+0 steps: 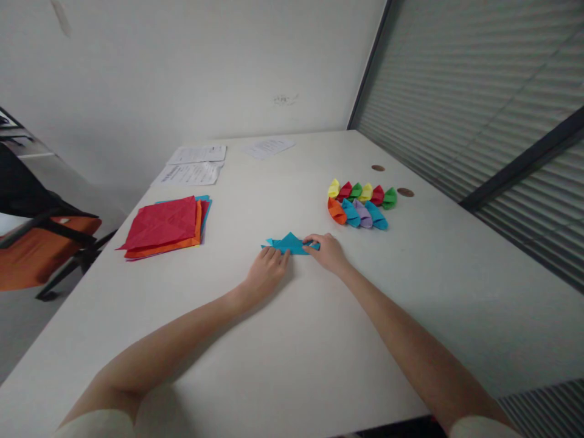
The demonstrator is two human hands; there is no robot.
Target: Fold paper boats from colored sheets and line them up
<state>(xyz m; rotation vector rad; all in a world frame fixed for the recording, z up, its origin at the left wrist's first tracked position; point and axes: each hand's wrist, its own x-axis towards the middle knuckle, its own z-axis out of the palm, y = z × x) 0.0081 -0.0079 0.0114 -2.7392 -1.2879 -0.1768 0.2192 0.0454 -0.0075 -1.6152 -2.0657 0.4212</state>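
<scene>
A blue napkin [292,242], folded into a flat long strip with a triangular peak at its far edge, lies on the white table in front of me. My left hand [267,269] rests over its left part, fingers bent and pressing it down; a small blue point sticks out beyond them. At the other end, my right hand [328,251] pinches the right tip between thumb and fingers, lifting that corner slightly. Whether the piece is cloth or paper is hard to tell.
To the left lies a stack of square napkins [162,224], red on top with orange and blue beneath. Folded pieces in several colours [362,214] stand in two rows at the right. Printed sheets [191,173] lie farther back. Blinds [479,91] border the right; an orange chair [50,249] stands left.
</scene>
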